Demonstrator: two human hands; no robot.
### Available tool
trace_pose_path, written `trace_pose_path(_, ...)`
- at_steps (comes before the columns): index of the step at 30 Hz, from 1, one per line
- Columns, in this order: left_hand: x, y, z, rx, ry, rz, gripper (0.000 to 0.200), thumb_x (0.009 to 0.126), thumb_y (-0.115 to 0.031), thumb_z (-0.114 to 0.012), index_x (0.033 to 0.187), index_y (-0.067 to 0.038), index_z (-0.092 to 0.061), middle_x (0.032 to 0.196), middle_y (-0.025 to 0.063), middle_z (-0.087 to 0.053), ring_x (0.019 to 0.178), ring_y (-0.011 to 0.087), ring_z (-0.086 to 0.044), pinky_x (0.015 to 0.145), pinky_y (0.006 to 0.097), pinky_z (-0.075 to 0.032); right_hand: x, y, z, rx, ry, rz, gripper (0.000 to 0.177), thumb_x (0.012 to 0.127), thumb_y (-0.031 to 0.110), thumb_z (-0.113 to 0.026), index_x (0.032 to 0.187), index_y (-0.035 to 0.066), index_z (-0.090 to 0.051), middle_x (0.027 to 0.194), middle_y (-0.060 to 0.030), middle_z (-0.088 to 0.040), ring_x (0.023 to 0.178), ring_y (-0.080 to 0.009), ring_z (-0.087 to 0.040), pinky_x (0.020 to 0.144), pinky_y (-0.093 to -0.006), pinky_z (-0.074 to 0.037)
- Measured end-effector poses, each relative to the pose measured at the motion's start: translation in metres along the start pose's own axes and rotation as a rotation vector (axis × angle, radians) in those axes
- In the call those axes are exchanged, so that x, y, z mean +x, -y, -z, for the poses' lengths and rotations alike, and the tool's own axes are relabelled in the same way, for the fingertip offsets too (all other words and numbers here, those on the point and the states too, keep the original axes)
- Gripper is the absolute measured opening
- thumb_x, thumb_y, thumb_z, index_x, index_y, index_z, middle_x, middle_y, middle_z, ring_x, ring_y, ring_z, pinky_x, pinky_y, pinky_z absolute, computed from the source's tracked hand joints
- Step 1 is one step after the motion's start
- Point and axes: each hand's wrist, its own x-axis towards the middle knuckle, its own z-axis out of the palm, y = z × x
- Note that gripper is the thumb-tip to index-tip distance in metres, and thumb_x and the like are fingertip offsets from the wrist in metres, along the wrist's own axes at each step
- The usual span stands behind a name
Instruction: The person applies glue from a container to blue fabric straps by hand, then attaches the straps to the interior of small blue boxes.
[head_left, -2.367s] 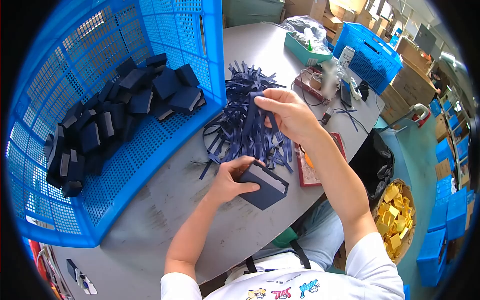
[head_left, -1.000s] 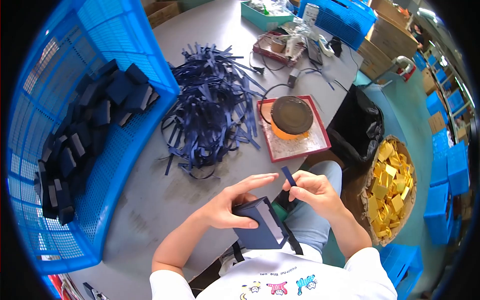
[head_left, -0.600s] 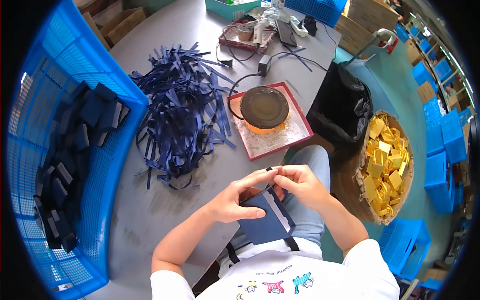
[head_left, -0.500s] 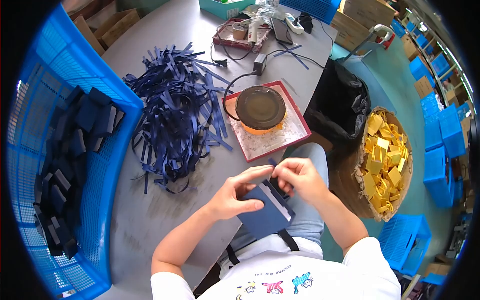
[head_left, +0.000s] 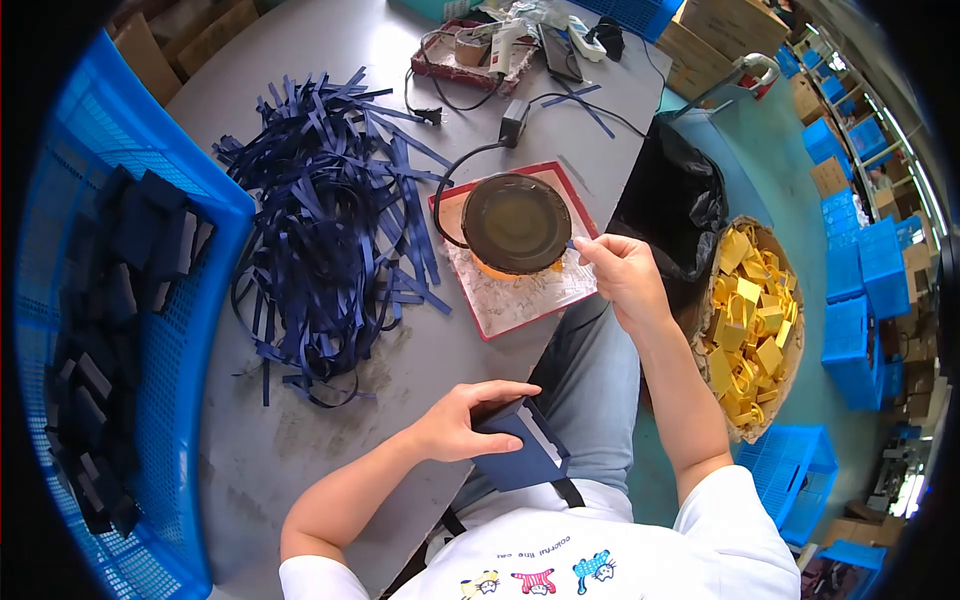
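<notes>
Here, at six o'clock and closest to the body, the left hand [head_left: 450,428] is closed around a navy gift box [head_left: 525,460]. The thumb lies on top and the fingers curl round its near side, holding it just off the edge of the grey table [head_left: 300,450], above the lap. Farther out, toward one o'clock, the right hand [head_left: 622,272] has thumb and forefinger pinched on a short navy ribbon strip [head_left: 571,243]. Only a sliver of it shows, its tip at the rim of a round dark plate [head_left: 515,222], corded and probably a heater, which sits in a red tray [head_left: 520,305].

The step in hand looks like treating the ribbon's end at the plate while the box waits. The next move calls for carrying the strip to the box's open end, with the left hand steadying it.

Beyond, at eleven o'clock, lies the ribbon heap [head_left: 320,210]. A blue crate [head_left: 190,330] of more boxes stands at nine, and a basket of yellow pieces [head_left: 750,320] at three.
</notes>
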Motion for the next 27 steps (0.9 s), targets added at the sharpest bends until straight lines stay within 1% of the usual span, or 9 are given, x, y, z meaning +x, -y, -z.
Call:
trace_pose_path(2,0.0,0.001,0.001,0.019,0.021,-0.013,0.057,0.072,-0.01,-0.071,0.124,-0.003,-0.049,0.105,0.0059,-0.057,0.092,0.0108,-0.054,0.086,0.0251,-0.043,0.003,-0.001,-0.001,0.019,-0.009,-0.004,0.022,0.082,0.017,-0.065,0.065,0.005,-0.057,0.049,0.0086,-0.038,0.04,0.0,-0.024,0.038,-0.0188,-0.016)
trace_pose_path(4,0.001,0.001,0.002,0.02,0.02,-0.015,0.057,0.071,-0.009,-0.071,0.124,-0.003,-0.049,0.105,0.0061,-0.057,0.092,0.011,-0.054,0.086,0.0251,-0.043,0.005,-0.003,0.003,0.006,0.006,-0.029,0.021,0.079,0.018,-0.068,0.065,0.003,-0.062,0.056,0.0054,-0.049,0.051,-0.0008,-0.036,0.047,-0.0197,-0.025)
trace_pose_path(7,0.001,0.0,0.002,0.02,0.023,-0.022,0.057,0.071,-0.009,-0.071,0.123,-0.003,-0.049,0.105,0.0065,-0.057,0.092,0.0112,-0.055,0.086,0.0252,-0.043,0.01,-0.008,0.005,-0.014,0.016,-0.03,0.022,0.078,0.018,-0.069,0.066,0.002,-0.062,0.059,0.0032,-0.053,0.053,-0.0017,-0.041,0.049,-0.019,-0.03)
trace_pose_path(8,0.001,0.0,0.002,0.019,0.025,-0.027,0.057,0.071,-0.009,-0.071,0.123,-0.003,-0.049,0.105,0.0066,-0.057,0.091,0.0112,-0.055,0.086,0.0252,-0.043,0.009,-0.008,0.003,-0.014,0.015,-0.032,0.022,0.078,0.018,-0.069,0.066,0.002,-0.062,0.059,0.0032,-0.053,0.053,-0.0017,-0.041,0.049,-0.019,-0.03)
trace_pose_path(10,0.002,0.001,0.003,0.017,0.026,-0.025,0.057,0.072,-0.01,-0.071,0.123,-0.003,-0.049,0.105,0.0066,-0.057,0.091,0.0113,-0.055,0.086,0.0253,-0.043,0.008,-0.007,-0.004,0.014,0.009,0.011,0.021,0.08,0.018,-0.067,0.065,0.006,-0.058,0.049,0.0085,-0.039,0.04,0.0003,-0.026,0.038,-0.0185,-0.017)
trace_pose_path(18,0.001,0.001,0.003,0.03,0.038,-0.029,0.061,0.071,-0.012,-0.072,0.126,-0.003,-0.047,0.104,0.0074,-0.057,0.092,0.0117,-0.055,0.086,0.026,-0.043,0.008,-0.012,-0.004,-0.051,-0.01,0.009,0.02,0.08,0.016,-0.067,0.066,0.006,-0.058,0.049,0.0084,-0.04,0.04,0.0001,-0.027,0.038,-0.0181,-0.018)
trace_pose_path(23,0.0,-0.001,0.003,-0.158,-0.089,0.062,0.056,0.071,-0.011,-0.073,0.12,-0.003,-0.048,0.102,0.0082,-0.058,0.094,0.0117,-0.056,0.086,0.0267,-0.044,-0.004,-0.01,0.01,-0.048,-0.048,-0.02,0.02,0.081,0.014,-0.065,0.065,0.006,-0.057,0.05,0.0078,-0.04,0.041,-0.0001,-0.027,0.039,-0.018,-0.018)
trace_pose_path(24,0.0,-0.002,0.005,-0.149,-0.114,0.059,0.049,0.071,-0.01,-0.074,0.114,-0.003,-0.05,0.102,0.0068,-0.059,0.092,0.0114,-0.057,0.084,0.026,-0.045,-0.008,-0.007,0.014,0.016,0.023,-0.041,0.02,0.081,0.014,-0.065,0.065,0.005,-0.057,0.051,0.0072,-0.041,0.041,-0.0002,-0.028,0.039,-0.0181,-0.018)
trace_pose_path(27,-0.001,-0.011,0.009,-0.114,-0.183,0.057,0.051,0.07,-0.011,-0.075,0.114,-0.003,-0.052,0.098,0.0059,-0.06,0.087,0.0104,-0.058,0.08,0.0243,-0.045,-0.022,0.001,0.019,0.098,0.144,-0.074,0.02,0.082,0.013,-0.064,0.065,0.005,-0.056,0.052,0.0061,-0.044,0.041,-0.0003,-0.029,0.039,-0.0181,-0.019)
